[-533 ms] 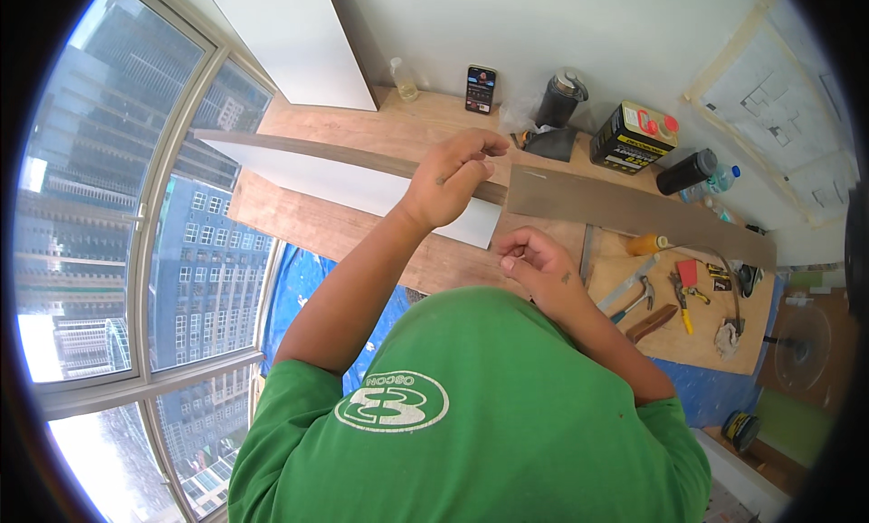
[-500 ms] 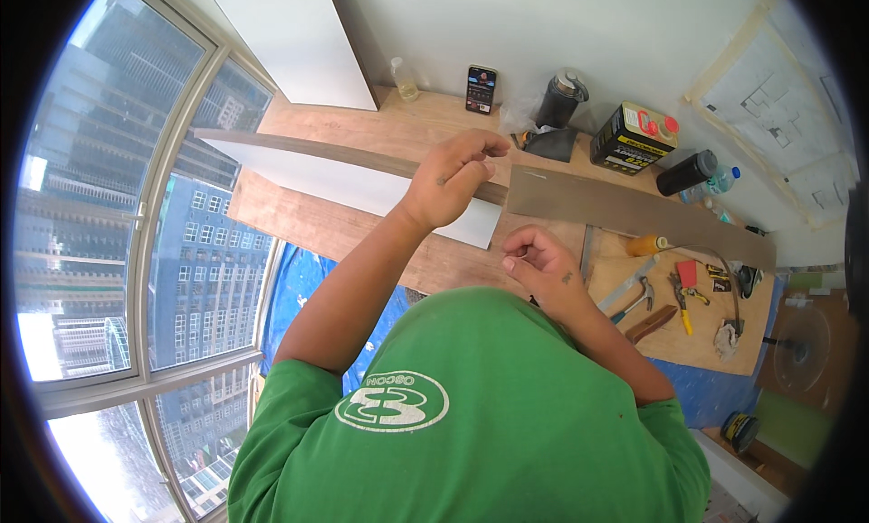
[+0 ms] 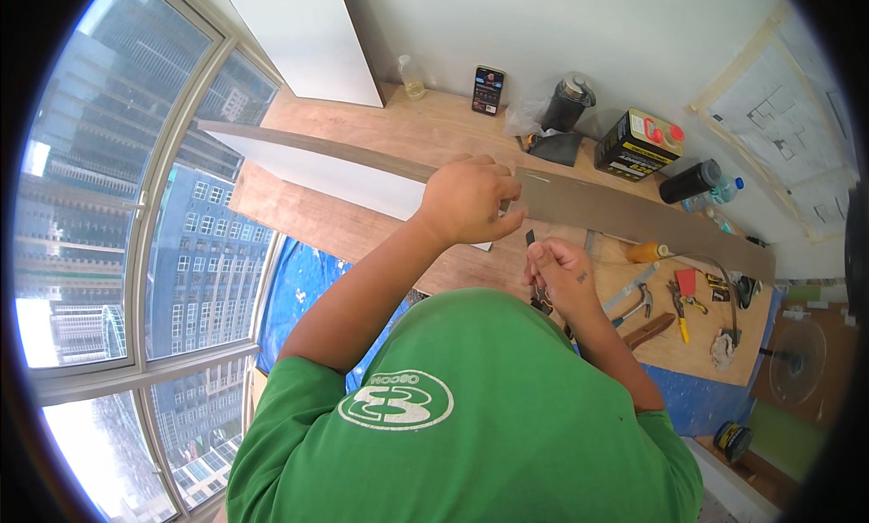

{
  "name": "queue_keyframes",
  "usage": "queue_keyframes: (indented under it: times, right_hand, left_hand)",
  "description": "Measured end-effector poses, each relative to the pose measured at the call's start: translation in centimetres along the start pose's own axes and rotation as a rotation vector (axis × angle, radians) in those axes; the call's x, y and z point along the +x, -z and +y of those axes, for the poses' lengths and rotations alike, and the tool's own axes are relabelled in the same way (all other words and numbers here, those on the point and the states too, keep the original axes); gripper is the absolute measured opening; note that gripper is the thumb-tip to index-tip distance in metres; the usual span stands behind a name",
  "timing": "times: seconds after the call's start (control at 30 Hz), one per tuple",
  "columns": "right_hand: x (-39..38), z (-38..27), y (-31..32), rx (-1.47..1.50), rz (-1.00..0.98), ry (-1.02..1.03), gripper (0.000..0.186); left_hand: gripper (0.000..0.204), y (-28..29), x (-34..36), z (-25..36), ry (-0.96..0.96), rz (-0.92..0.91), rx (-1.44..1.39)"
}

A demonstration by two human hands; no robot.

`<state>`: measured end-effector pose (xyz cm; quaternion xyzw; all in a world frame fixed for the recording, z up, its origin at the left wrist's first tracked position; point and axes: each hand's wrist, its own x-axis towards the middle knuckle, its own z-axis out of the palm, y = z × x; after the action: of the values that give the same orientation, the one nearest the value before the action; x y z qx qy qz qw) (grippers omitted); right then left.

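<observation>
While the left hand (image 3: 469, 197) curls over the right end of the long white panel (image 3: 335, 179), its fingers bent and its thumb a little apart from them, the right hand (image 3: 563, 268) pinches a slim dark tool (image 3: 531, 239) just beyond that end, on the person's side. Whether the left fingers actually press on the panel cannot be told (the hand itself covers that spot). The panel rests on a wooden bench (image 3: 317, 221) and shows a brown edge (image 3: 344, 153) along its far side; the tool's dark tip pokes out past the right thumb, near the left hand but apart from it. Right of the panel runs a flat brown strip (image 3: 625, 211). Beyond the panel stand a clear bottle (image 3: 412, 77), a phone (image 3: 488, 90) and, farther right, a black flask (image 3: 567, 105). Well to the panel's right, nearer the person, lies a hammer (image 3: 644, 297).
</observation>
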<state>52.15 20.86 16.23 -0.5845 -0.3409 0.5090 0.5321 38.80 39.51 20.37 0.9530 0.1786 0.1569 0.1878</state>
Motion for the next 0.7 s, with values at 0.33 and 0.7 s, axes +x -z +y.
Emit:
queue_keyframes:
  times: [0.33, 0.7]
  right_hand:
    - [0.6, 1.5, 0.2, 0.031, 0.084, 0.029, 0.021]
    - [0.7, 3.5, 1.1, -0.115, 0.086, -0.094, 0.025]
  left_hand:
    - [0.023, 0.0, -1.1, -0.7, -0.160, 0.103, -0.042]
    - [0.021, -0.4, -1.9, -0.1, -0.196, 0.179, 0.081]
